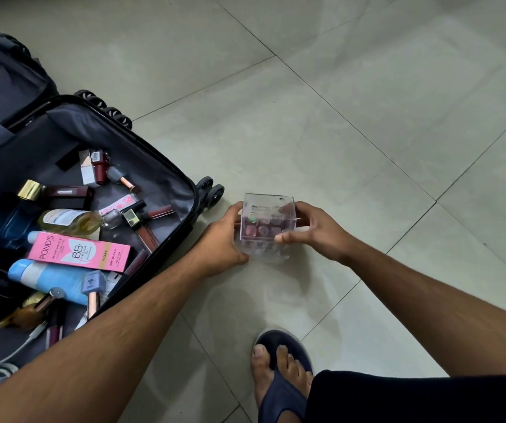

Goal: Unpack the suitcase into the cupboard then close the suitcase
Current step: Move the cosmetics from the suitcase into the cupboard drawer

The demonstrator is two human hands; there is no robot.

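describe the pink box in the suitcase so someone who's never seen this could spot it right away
Start at the open black suitcase on the left of the tiled floor. Among the cosmetics in its lower half lies a long flat pink carton, just above a light blue tube. It is the only pink box, printed POND'S BB CREAM.

Bare forearms, dark navy flip-flop (282,389), dark trouser leg (413,398)
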